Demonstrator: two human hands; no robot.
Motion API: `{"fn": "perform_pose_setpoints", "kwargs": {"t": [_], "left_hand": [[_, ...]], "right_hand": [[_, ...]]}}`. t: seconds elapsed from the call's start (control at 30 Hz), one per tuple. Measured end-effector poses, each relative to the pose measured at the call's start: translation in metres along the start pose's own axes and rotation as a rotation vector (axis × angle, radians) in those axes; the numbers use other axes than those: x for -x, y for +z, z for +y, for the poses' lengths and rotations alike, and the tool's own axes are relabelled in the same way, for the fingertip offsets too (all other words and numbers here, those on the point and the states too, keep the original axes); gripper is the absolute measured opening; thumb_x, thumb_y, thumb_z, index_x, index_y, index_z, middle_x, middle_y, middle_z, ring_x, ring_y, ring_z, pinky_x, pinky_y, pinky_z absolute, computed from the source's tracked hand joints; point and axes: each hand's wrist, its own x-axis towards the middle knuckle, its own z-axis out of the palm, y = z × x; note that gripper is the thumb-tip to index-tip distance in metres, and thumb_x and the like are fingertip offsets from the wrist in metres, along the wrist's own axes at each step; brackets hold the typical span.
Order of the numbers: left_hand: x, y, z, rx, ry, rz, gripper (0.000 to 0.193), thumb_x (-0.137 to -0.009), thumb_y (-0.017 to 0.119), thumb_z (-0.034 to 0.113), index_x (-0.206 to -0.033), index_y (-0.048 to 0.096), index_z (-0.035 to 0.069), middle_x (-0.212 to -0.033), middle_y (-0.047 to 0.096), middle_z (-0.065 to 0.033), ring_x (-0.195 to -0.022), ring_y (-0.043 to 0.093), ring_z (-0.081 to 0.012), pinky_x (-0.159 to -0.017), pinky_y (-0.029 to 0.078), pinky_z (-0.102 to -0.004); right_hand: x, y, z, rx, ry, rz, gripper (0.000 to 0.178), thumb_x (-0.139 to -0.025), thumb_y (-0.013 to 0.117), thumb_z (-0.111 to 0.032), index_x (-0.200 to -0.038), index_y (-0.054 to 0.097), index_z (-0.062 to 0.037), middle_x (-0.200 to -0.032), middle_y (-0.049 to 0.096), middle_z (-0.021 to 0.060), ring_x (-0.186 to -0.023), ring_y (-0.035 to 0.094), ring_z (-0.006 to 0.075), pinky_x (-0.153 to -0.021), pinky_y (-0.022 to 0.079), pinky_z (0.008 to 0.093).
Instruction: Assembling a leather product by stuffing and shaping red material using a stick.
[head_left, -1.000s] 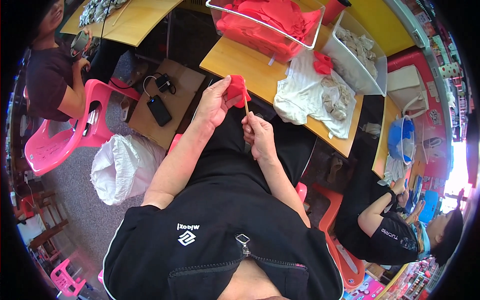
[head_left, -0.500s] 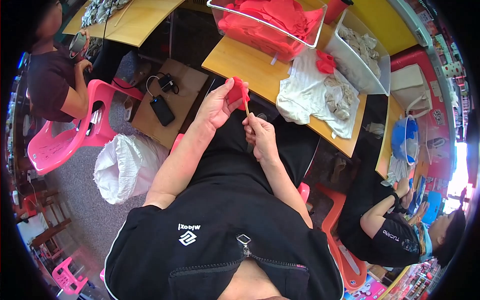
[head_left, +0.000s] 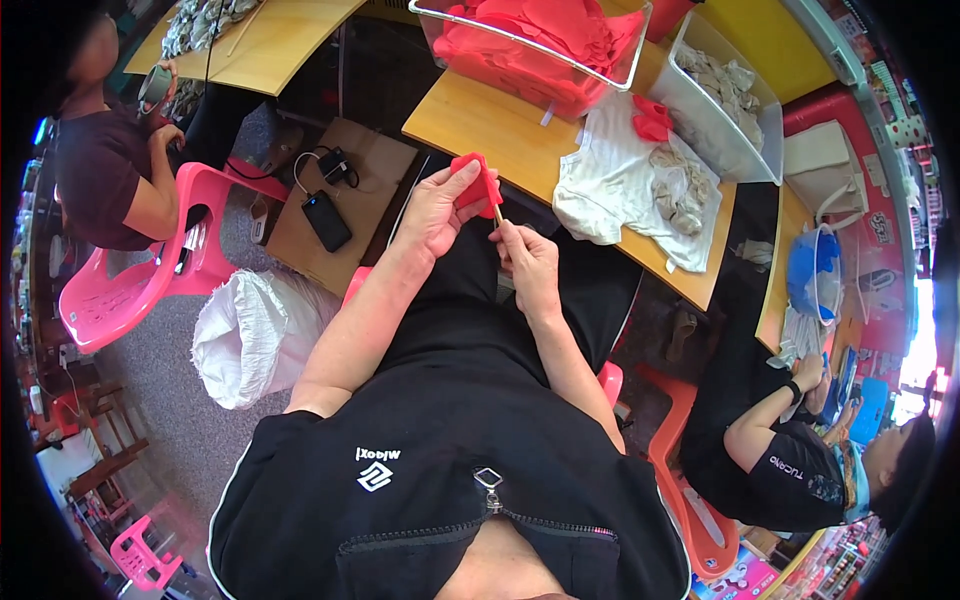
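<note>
a: what does the left hand [head_left: 432, 212] have?

b: a red piece [head_left: 474, 178], soft and folded-looking, held up in front of the lap. the thumb is pressed flat on its near face and the other fingers curl in behind, so there's no gap between them.

a: and the right hand [head_left: 530, 262]?

b: it's nearer and a little to the right, with thumb and forefinger pinched together on a thin stick [head_left: 499, 213]. the remaining fingers are bent, partly hidden. the stick's far end meets the lower right edge of the red piece; whether it goes inside or just lies against it, i can't tell.

a: what's on the table [head_left: 465, 115] beyond the hands?

b: at the far side, a clear bin [head_left: 641, 50] heaped with more red pieces. to its right, a second bin [head_left: 722, 135] of crumpled pale cloth. nearer than both, a white shirt [head_left: 598, 195] is spread out, hanging a bit over the near edge, with a small red scrap [head_left: 652, 118] and a greyish crumpled cloth [head_left: 682, 198] on top.

a: anything on the left?

b: a white sack [head_left: 250, 345] on the floor, and farther off a black device [head_left: 325, 222] lying on cardboard [head_left: 372, 160]. at the far left a person [head_left: 115, 175] holds a roll of tape [head_left: 154, 88].
</note>
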Motion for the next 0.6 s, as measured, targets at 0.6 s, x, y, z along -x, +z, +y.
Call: {"fn": "perform_pose_setpoints", "kwargs": {"t": [0.6], "left_hand": [[0.007, 0.018, 0.003, 0.31, -0.108, -0.023, 0.022, -0.09, 0.06, 0.021, -0.105, 0.06, 0.005, -0.1, 0.066, -0.0103, -0.091, 0.064, -0.0226, -0.083, 0.054, -0.0377]], "right_hand": [[0.005, 0.002, 0.007, -0.354, 0.055, -0.069, 0.028, -0.093, 0.057, -0.025, -0.078, 0.063, -0.0019, -0.058, 0.045, -0.0058, -0.045, 0.032, 0.0011, -0.042, 0.021, 0.0181]]}}
